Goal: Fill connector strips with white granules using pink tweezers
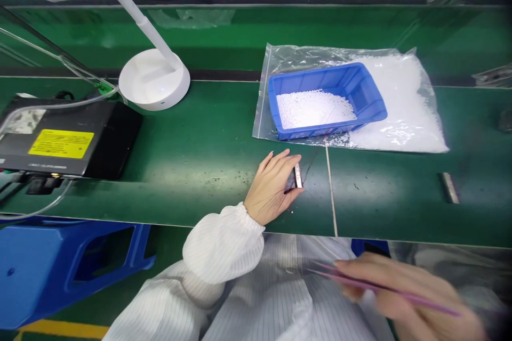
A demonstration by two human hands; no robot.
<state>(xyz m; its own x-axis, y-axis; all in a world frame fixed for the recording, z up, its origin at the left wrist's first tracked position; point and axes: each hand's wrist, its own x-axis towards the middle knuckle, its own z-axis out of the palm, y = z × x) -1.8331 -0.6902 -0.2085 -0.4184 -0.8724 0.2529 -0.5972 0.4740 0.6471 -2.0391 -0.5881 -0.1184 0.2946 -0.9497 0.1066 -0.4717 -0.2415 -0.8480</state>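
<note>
My left hand (274, 186) rests on the green bench, thumb and index finger closed on the two ends of a small silvery bar (298, 175). Thin dark wires seem to run from the bar. At the lower right, my right hand (408, 290) is blurred by motion, its fingers closed on pink tweezers (380, 285) whose tips point left. A blue bin (328, 127) partly filled with small white beads (314, 109) stands beyond my left hand. It sits on a clear zip bag of white beads (404, 101).
Another small metal bar (450, 188) lies to the right on the bench (380, 202). A white lamp base (154, 82) and a black box with a yellow label (62, 141) stand at left, with tubes around them. A blue stool (36, 272) is below the bench edge.
</note>
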